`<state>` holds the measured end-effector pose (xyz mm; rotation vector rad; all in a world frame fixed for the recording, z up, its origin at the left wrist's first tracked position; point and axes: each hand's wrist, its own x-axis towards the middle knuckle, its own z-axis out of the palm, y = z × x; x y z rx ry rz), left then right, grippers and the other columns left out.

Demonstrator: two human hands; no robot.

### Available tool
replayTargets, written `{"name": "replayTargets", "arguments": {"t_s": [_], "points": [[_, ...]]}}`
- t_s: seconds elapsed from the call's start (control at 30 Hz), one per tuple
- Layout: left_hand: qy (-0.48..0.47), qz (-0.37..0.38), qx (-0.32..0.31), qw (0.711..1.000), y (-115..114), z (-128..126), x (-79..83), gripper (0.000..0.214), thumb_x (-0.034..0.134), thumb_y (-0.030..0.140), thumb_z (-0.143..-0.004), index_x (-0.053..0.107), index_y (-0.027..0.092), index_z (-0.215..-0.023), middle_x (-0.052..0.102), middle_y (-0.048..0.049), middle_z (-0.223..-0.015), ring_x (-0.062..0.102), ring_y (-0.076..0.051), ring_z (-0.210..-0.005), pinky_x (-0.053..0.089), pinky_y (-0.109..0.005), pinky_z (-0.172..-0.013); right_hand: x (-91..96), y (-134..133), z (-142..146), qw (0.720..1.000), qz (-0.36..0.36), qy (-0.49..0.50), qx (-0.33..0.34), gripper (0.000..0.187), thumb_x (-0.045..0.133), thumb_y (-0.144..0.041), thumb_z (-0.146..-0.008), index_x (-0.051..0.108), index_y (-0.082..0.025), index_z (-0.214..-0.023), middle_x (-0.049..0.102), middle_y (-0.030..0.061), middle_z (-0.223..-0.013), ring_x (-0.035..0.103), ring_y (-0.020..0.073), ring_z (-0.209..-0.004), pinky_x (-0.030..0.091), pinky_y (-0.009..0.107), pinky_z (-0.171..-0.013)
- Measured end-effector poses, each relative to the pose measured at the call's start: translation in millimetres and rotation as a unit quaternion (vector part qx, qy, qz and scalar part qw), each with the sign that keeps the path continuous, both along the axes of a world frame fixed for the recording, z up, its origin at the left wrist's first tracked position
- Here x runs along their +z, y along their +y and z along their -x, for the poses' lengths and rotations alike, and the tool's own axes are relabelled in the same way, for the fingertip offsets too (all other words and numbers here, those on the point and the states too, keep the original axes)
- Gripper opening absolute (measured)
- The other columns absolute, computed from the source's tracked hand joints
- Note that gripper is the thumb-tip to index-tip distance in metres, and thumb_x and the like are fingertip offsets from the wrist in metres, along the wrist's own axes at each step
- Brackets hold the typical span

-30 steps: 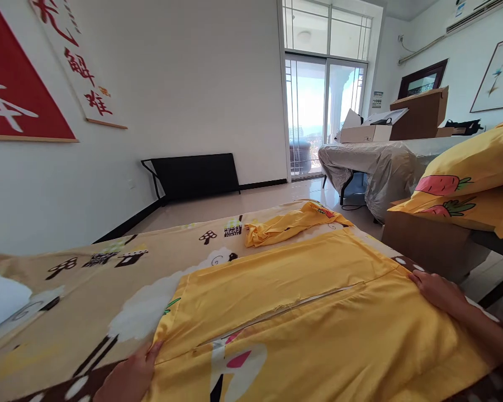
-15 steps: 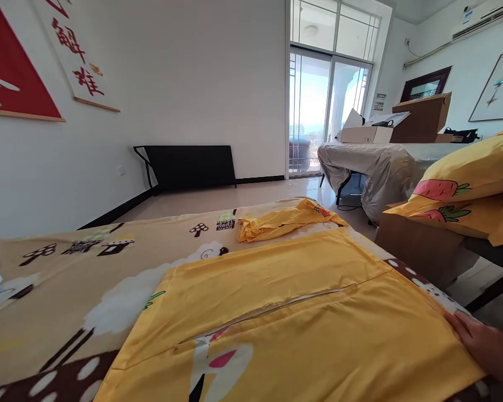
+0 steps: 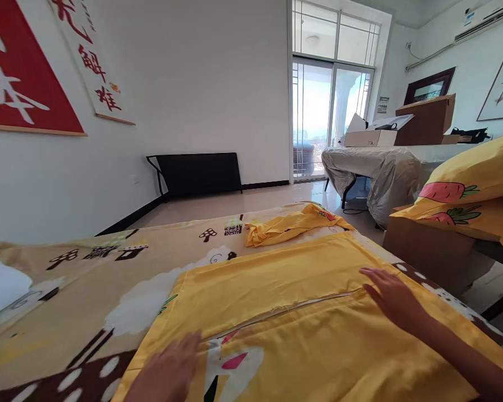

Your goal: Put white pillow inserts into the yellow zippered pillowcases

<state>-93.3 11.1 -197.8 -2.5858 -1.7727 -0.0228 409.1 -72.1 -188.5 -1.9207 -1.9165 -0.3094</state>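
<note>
A yellow pillowcase lies flat on the patterned bed sheet, its opening slit running across the middle. My left hand rests flat and open on the pillowcase's near left part, beside the slit's left end. At the slit's right end my right hand lies flat on the cloth, fingers stretched out. Neither hand holds anything.
A crumpled yellow cloth lies at the far edge of the bed. To the right, stacked pillows with carrot prints sit over a brown box. Beyond stands a covered table with cardboard boxes. A black frame leans on the wall.
Both hands have moved inward from the pillowcase's outer edges onto its surface near the slit. The left hand, out of view half a second ago, is back in view.
</note>
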Motion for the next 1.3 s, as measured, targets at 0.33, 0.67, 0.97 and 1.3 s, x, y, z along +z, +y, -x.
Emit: {"name": "replayTargets", "arguments": {"t_s": [0.33,0.67,0.97,1.3], "points": [[-0.032,0.015,0.055,0.998,106.6,-166.4,-20.8,0.055,0.017,0.022,-0.091,0.032,0.015,-0.144,0.025,-0.0095,-0.152,0.023,-0.021,-0.141,0.02,-0.047,-0.113,-26.8,180.2,219.3,0.961,0.173,0.102,0.192,0.05,0.023,-0.037,-0.096,0.04,-0.017,-0.14,0.034,0.0117,-0.148,0.028,0.0213,-0.139,0.025,0.043,-0.11],[-0.033,0.019,0.203,0.978,166.8,-36.5,-32.3,0.06,0.016,0.046,-0.092,0.021,0.022,-0.147,0.013,-0.0056,-0.156,0.014,-0.024,-0.143,0.016,-0.052,-0.112,-40.2,213.3,63.3,0.973,0.223,0.046,0.035,0.055,0.019,-0.048,-0.095,0.029,-0.028,-0.145,0.02,0.0027,-0.154,0.017,0.0166,-0.142,0.013,0.041,-0.113],[-0.067,-0.021,0.231,0.97,170.0,0.3,-41.8,0.059,0.022,0.046,-0.092,0.029,0.022,-0.145,0.023,-0.0062,-0.154,0.024,-0.022,-0.141,0.02,-0.05,-0.111,-7.1,188.4,-26.2,0.95,0.208,0.017,-0.233,0.058,0.031,-0.028,-0.092,0.031,0.002,-0.142,0.021,0.0281,-0.149,0.015,0.0359,-0.141,0.002,0.059,-0.108],[-0.116,-0.063,0.19,0.973,164.0,7.7,-32.1,0.055,0.022,0.041,-0.092,0.049,0.017,-0.133,0.045,-0.0077,-0.142,0.041,-0.021,-0.131,0.033,-0.037,-0.107,-21.7,169.4,254.5,0.964,0.201,0.031,0.17,0.063,0.022,-0.059,-0.091,0.037,-0.024,-0.141,0.037,0.0077,-0.148,0.032,0.0188,-0.137,0.027,0.04,-0.109]]}}
